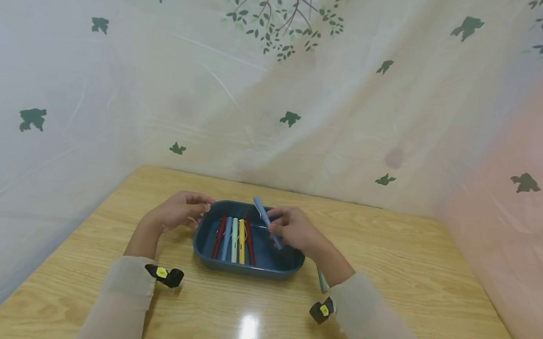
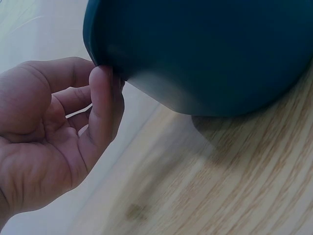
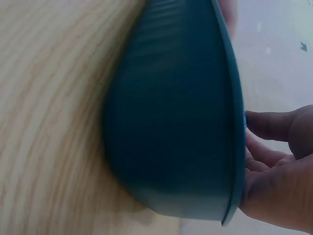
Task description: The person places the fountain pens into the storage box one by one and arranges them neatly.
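A dark blue tray [image 1: 262,273] with rounded corners rests on the table. Its left part holds a row of pens side by side: dark red [image 1: 219,238], blue [image 1: 227,238], pale green [image 1: 234,240], yellow [image 1: 242,241] and another dark red one. My left hand [image 1: 183,211] pinches the tray's left rim; in the left wrist view, thumb and fingers [image 2: 100,93] meet at that edge. Over the tray's right side my right hand [image 1: 293,228] holds a light blue pen [image 1: 261,209], tilted, between thumb and fingers. The right wrist view shows this hand beyond the tray wall, its pen mostly hidden.
A green pen [image 1: 322,280] lies on the wooden table [image 1: 385,275] right of the tray, partly covered by my right forearm. Behind the table hangs a pale curtain [image 1: 237,112] printed with birds and leaves. Small black cameras sit on both wrists.
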`<state>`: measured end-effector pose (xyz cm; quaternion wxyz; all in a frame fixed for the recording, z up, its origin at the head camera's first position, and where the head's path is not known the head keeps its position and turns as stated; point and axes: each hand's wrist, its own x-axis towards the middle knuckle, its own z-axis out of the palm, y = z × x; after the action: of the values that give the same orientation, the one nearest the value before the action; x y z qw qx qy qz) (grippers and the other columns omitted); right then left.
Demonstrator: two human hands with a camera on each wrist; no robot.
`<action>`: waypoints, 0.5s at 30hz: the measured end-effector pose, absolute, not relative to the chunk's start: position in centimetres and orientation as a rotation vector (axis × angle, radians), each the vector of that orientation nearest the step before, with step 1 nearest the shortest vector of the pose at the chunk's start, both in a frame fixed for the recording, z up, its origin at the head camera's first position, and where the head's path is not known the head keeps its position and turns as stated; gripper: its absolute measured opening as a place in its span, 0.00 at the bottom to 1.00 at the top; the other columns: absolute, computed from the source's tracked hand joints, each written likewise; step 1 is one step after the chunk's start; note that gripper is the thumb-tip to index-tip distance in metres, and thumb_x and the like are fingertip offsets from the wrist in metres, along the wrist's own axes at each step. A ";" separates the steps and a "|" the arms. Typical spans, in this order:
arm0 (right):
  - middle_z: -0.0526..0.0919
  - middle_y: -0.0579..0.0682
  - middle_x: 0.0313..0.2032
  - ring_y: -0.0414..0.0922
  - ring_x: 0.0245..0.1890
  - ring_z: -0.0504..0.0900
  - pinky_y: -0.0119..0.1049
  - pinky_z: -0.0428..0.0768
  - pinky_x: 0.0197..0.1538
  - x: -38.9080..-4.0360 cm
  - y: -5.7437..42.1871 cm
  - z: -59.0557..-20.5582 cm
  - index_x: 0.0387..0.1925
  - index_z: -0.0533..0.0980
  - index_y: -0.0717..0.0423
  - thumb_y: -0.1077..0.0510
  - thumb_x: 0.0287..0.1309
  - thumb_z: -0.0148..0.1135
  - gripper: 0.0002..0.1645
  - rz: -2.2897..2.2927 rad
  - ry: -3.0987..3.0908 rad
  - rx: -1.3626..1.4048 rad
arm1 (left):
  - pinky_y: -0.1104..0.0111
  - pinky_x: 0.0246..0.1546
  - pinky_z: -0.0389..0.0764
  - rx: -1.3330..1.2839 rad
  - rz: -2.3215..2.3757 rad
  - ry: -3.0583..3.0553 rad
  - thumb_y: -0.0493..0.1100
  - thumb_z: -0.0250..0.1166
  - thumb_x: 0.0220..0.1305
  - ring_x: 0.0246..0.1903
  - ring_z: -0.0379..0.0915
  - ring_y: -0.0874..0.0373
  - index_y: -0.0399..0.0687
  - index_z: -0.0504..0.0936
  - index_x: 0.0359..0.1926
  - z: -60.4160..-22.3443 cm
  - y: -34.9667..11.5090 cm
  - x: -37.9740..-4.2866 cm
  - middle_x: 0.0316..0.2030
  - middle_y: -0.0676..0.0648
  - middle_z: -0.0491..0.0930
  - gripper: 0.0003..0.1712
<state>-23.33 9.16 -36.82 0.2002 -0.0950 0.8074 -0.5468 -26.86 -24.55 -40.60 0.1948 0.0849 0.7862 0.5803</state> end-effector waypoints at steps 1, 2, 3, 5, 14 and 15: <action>0.83 0.64 0.46 0.50 0.39 0.83 0.39 0.84 0.36 -23.3 9.0 -36.9 0.62 0.74 0.61 0.69 0.72 0.56 0.19 -1.516 2.261 -0.262 | 0.62 0.38 0.85 0.235 1.628 2.203 0.41 0.57 0.77 0.41 0.79 0.50 0.37 0.73 0.68 -40.6 -24.6 -26.9 0.51 0.38 0.80 0.23; 0.83 0.64 0.46 0.49 0.39 0.83 0.39 0.84 0.36 -23.2 8.9 -36.9 0.62 0.74 0.61 0.69 0.72 0.56 0.19 -1.503 2.265 -0.259 | 0.62 0.38 0.85 0.235 1.628 2.202 0.41 0.58 0.77 0.41 0.79 0.50 0.37 0.73 0.68 -40.6 -24.6 -26.9 0.51 0.38 0.80 0.23; 0.83 0.64 0.46 0.49 0.39 0.84 0.39 0.85 0.37 -23.2 8.8 -37.0 0.62 0.74 0.61 0.69 0.72 0.56 0.19 -1.491 2.269 -0.254 | 0.62 0.38 0.85 0.235 1.629 2.201 0.41 0.58 0.77 0.41 0.79 0.50 0.37 0.73 0.68 -40.6 -24.6 -26.9 0.52 0.39 0.80 0.23; 0.84 0.62 0.45 0.49 0.39 0.84 0.40 0.85 0.37 -23.1 8.6 -37.1 0.62 0.74 0.61 0.68 0.72 0.56 0.19 -1.471 2.273 -0.246 | 0.62 0.38 0.85 0.235 1.635 2.195 0.41 0.58 0.77 0.41 0.79 0.50 0.37 0.73 0.68 -40.7 -24.6 -26.9 0.52 0.38 0.80 0.23; 0.84 0.59 0.41 0.49 0.32 0.85 0.40 0.85 0.35 -22.9 8.2 -37.8 0.63 0.73 0.63 0.69 0.71 0.55 0.20 -1.387 2.294 -0.267 | 0.62 0.38 0.85 0.234 1.638 2.197 0.41 0.57 0.77 0.41 0.79 0.49 0.37 0.74 0.67 -40.6 -24.6 -27.0 0.51 0.38 0.80 0.22; 0.84 0.58 0.40 0.49 0.32 0.85 0.39 0.85 0.35 -22.8 8.1 -37.8 0.63 0.73 0.63 0.69 0.72 0.55 0.20 -1.371 2.296 -0.263 | 0.62 0.38 0.85 0.233 1.640 2.195 0.40 0.58 0.77 0.40 0.79 0.50 0.37 0.74 0.67 -40.6 -24.6 -26.9 0.51 0.38 0.81 0.22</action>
<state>-22.83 8.15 -37.82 0.2253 -0.0955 0.8324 -0.4971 -26.94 -24.56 -40.57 0.1946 0.0830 0.7830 0.5850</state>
